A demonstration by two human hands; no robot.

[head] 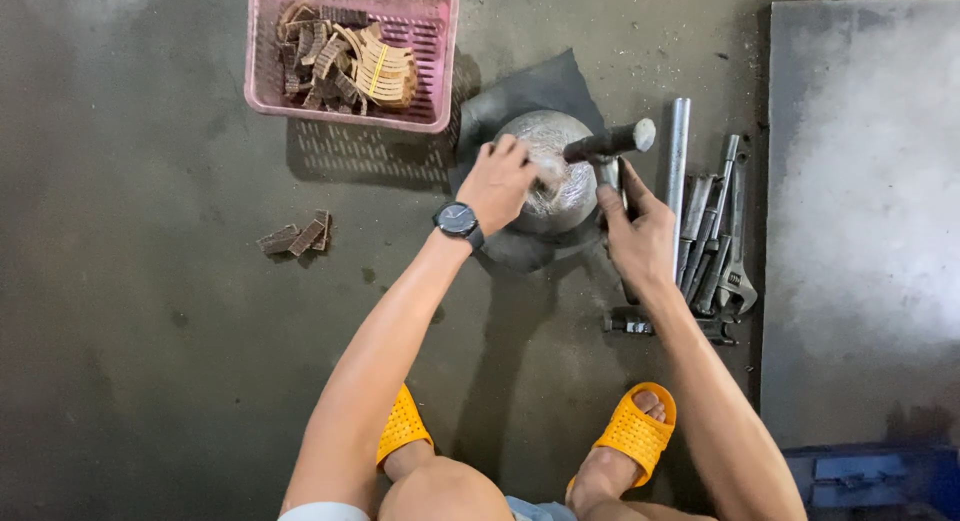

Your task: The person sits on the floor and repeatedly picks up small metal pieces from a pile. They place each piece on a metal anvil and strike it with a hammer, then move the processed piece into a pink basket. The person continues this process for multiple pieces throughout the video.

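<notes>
Centre of frame, slightly above middle: a domed metal block (562,181), silvery and pitted, seated on a dark rubber sheet (540,86) spread on the concrete floor (150,331); the sheet's lower edge is largely covered by the block and the arms. Left hand (497,184), watch (458,220) at the wrist, rests fingers-down on the block's left side; whatever it pins there is hidden beneath the fingers and blurred, so its grip cannot be told. Right hand (637,231) is closed around the handle of a hammer (610,141), whose dark cylindrical head lies across the block's upper right; most of the handle is concealed inside the fist. Right of the hand: a cluster of steel tools (712,236), including rods and an adjustable wrench (738,271), overlapping so individual pieces are hard to separate. Upper left: pink plastic basket (420,106) holding curved brown pieces, top rim cut off by the frame. Left of centre: small pile of brown pieces (298,237) on the floor. Right edge: grey metal plate (860,211), cut off. Bottom: yellow sandals (636,431), knees partly out of frame.
</notes>
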